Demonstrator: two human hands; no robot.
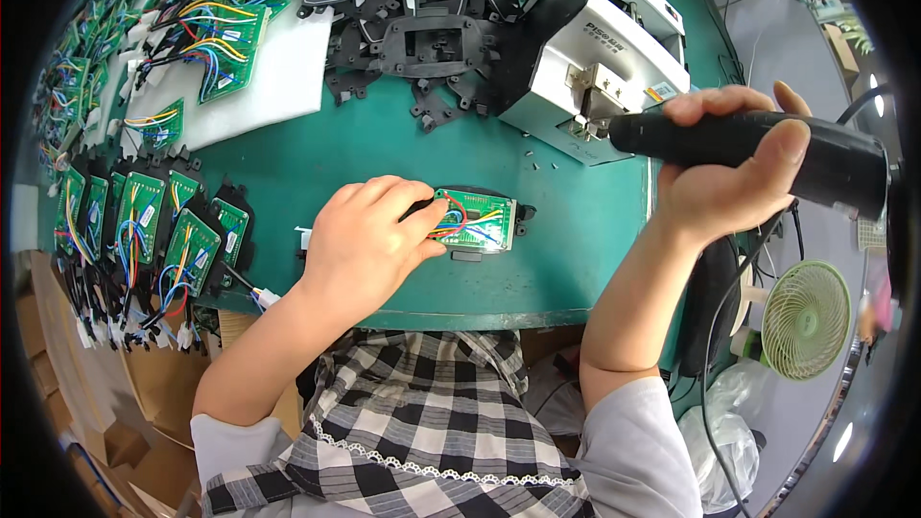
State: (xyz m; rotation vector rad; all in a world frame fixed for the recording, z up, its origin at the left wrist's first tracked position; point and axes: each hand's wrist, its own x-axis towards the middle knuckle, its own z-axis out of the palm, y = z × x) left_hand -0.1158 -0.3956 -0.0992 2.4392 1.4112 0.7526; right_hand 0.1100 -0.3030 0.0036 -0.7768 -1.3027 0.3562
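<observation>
My left hand (369, 242) rests on a green circuit board (494, 221) with red, yellow and blue wires, its fingers curled over the left end. The board sits in a black plastic frame (525, 215) lying on the green work mat. In my raised right hand (734, 187) is a black electric screwdriver (705, 139), held level with fingers and thumb wrapped round its body. Its front end points left, at the outlet of a silver and black screw feeder (604, 48). Whether the bit touches a screw there is too small to tell.
Several wired boards in black frames (139, 216) stand at the left. Behind them, loose wired boards lie on white foam (297, 62). Black plastic frames (432, 48) are heaped at the back. A few screws (537, 165) lie by the feeder. At right is a green fan (806, 318).
</observation>
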